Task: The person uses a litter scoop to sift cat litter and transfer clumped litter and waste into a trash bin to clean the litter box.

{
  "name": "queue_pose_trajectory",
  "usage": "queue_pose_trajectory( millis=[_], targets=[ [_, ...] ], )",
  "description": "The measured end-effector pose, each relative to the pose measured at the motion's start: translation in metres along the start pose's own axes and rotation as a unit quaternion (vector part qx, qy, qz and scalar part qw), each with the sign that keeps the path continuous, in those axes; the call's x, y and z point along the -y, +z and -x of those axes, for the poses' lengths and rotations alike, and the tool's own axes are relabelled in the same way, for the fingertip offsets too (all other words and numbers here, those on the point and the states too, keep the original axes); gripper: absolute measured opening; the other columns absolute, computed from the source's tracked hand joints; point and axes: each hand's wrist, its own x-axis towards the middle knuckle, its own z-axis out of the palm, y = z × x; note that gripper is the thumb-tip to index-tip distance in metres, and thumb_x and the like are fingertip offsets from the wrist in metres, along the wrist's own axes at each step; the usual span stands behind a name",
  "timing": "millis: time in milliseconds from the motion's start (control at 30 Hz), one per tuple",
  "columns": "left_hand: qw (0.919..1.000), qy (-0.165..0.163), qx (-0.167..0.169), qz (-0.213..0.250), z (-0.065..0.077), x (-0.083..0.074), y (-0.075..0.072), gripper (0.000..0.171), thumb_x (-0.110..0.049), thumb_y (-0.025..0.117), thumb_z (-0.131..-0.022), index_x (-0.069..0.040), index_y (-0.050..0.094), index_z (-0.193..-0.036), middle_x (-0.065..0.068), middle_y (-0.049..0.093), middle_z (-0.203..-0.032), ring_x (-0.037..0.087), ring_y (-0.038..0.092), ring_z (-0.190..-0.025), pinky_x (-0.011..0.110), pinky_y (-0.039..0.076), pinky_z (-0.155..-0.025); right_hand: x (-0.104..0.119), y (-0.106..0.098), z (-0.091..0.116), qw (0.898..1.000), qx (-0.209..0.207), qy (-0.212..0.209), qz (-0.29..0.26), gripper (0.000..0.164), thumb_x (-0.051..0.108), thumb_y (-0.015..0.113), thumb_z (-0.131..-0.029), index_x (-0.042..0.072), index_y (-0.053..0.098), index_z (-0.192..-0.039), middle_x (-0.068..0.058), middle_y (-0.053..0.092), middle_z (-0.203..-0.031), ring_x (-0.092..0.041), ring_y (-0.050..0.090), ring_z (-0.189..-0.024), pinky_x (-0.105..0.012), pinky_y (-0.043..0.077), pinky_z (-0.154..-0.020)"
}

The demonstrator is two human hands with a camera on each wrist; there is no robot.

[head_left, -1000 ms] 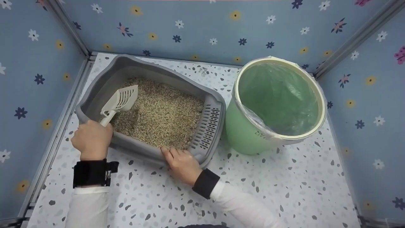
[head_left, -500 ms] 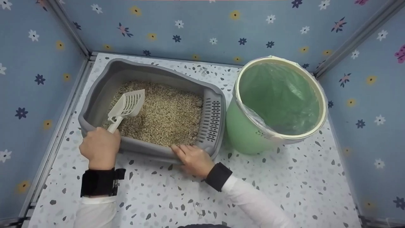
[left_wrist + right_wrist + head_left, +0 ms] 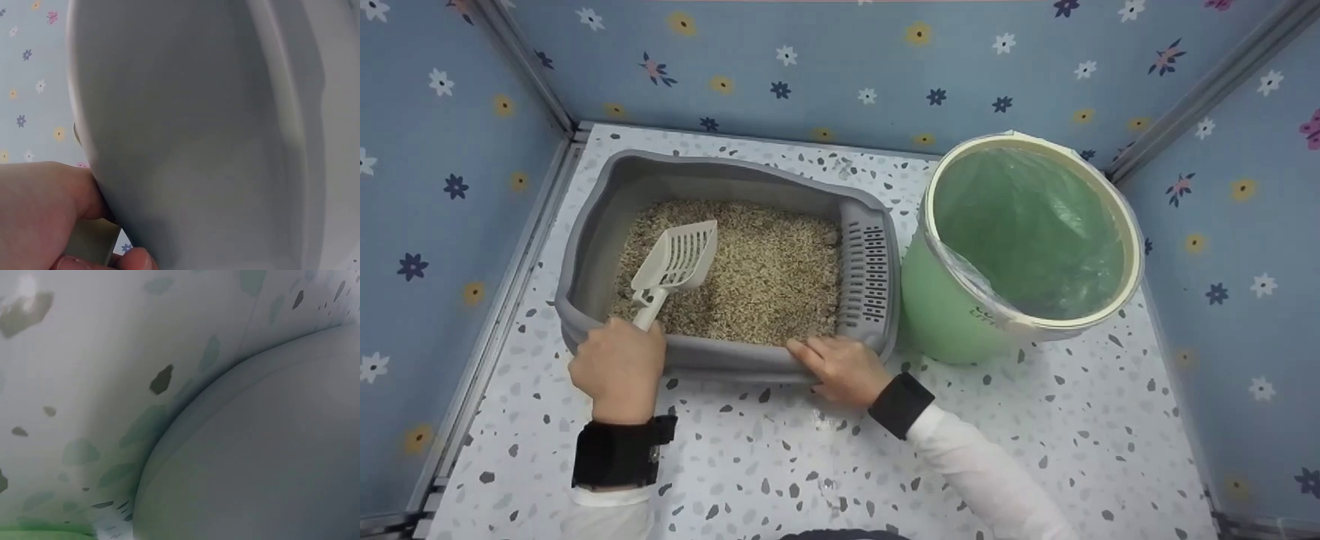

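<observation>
**Two Hands at the Litter Box, Scoop in the Left**

Head view: the left hand [image 3: 619, 367] grips the handle of a slotted scoop [image 3: 660, 259] over the near-left rim of a grey litter box [image 3: 585, 277]. The right hand [image 3: 847, 367] grips the near rim towards the other end. The step looks like steadying or placing the box on the counter [image 3: 1027, 450]; doing it well likely means even, gentle effort from both hands, the scoop head level, and care not to knock the bin. The box holds tan, grainy litter [image 3: 772, 277], darker in patches, beside a slotted ledge [image 3: 866, 277]. Just beside it stands the green bin [image 3: 952, 315], lined with a clear bag [image 3: 1035, 225]; nothing shows in the bag.

Left wrist view: thumb and fingers close round the handle, against the box's grey wall.

Right wrist view: the box's curved side and the counter; the hand itself is out of sight.
</observation>
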Motion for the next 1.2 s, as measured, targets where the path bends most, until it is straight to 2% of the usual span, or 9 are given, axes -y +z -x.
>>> queue_pose_trajectory(
  millis=[200, 667, 733, 833, 933, 1067, 1200],
  targets=[
    [0.9994, 0.007, -0.031, 0.016, 0.005, 0.000, 0.007, 0.051, -0.040, 0.047, -0.092, 0.006, 0.056, -0.073, 0.030, 0.060, -0.073, 0.047, 0.060, -0.066, 0.049, 0.042, -0.046, -0.003, -0.001, 0.001, 1.000, 0.001, 0.000, 0.000, 0.090, 0.042, 0.086, -0.061, 0.014, 0.041, -0.134, -0.013, 0.064, -0.114, -0.025, 0.067, -0.093, -0.038, 0.056, -0.079],
    [0.9975, 0.021, -0.066, 0.018, 0.005, 0.002, 0.012, 0.054, -0.040, 0.049, -0.092, 0.010, 0.058, -0.073, 0.033, 0.060, -0.074, 0.048, 0.060, -0.065, 0.052, 0.044, -0.047, 0.002, 0.000, 0.002, 1.000, -0.006, 0.020, -0.005, 0.093, 0.041, 0.086, -0.061, 0.014, 0.041, -0.138, -0.011, 0.063, -0.113, -0.023, 0.066, -0.091, -0.037, 0.055, -0.081],
    [0.9985, 0.022, -0.049, 0.012, 0.003, 0.003, 0.009, 0.054, -0.041, 0.048, -0.092, 0.007, 0.056, -0.070, 0.031, 0.060, -0.072, 0.047, 0.060, -0.064, 0.050, 0.043, -0.046, 0.003, 0.001, 0.001, 1.000, -0.005, 0.021, -0.002, 0.093, 0.040, 0.086, -0.061, 0.013, 0.042, -0.138, -0.010, 0.063, -0.113, -0.023, 0.066, -0.091, -0.037, 0.055, -0.080],
    [0.9996, 0.025, 0.003, -0.010, 0.000, 0.005, -0.003, 0.054, -0.045, 0.047, -0.092, 0.002, 0.054, -0.067, 0.024, 0.057, -0.067, 0.040, 0.059, -0.060, 0.043, 0.042, -0.045, 0.003, 0.001, 0.000, 1.000, 0.001, 0.020, 0.002, 0.094, 0.040, 0.087, -0.060, 0.013, 0.043, -0.138, -0.009, 0.063, -0.113, -0.023, 0.065, -0.092, -0.038, 0.055, -0.081],
    [0.9969, 0.045, 0.051, -0.039, -0.004, 0.005, -0.017, 0.050, -0.045, 0.048, -0.092, -0.003, 0.050, -0.066, 0.015, 0.052, -0.061, 0.030, 0.054, -0.054, 0.037, 0.040, -0.044, 0.004, 0.000, -0.001, 1.000, 0.011, 0.020, -0.007, 0.094, 0.041, 0.086, -0.062, 0.013, 0.040, -0.139, -0.007, 0.062, -0.114, -0.023, 0.065, -0.095, -0.037, 0.054, -0.084],
    [0.9917, 0.091, 0.071, -0.056, -0.006, 0.003, -0.031, 0.043, -0.041, 0.055, -0.089, -0.006, 0.048, -0.065, 0.007, 0.046, -0.056, 0.023, 0.048, -0.050, 0.034, 0.039, -0.042, 0.002, -0.009, 0.000, 0.999, 0.023, 0.018, -0.041, 0.090, 0.046, 0.078, -0.072, 0.014, 0.035, -0.143, -0.006, 0.059, -0.118, -0.023, 0.061, -0.105, -0.038, 0.049, -0.093],
    [0.9854, 0.122, 0.091, -0.077, -0.007, 0.001, -0.043, 0.051, -0.052, 0.059, -0.085, -0.009, 0.045, -0.061, 0.003, 0.041, -0.055, 0.019, 0.043, -0.051, 0.029, 0.036, -0.043, -0.002, -0.038, 0.007, 0.997, 0.011, 0.011, -0.081, 0.078, 0.047, 0.067, -0.083, 0.015, 0.033, -0.145, -0.008, 0.056, -0.126, -0.023, 0.056, -0.114, -0.038, 0.045, -0.099]
  ],
)
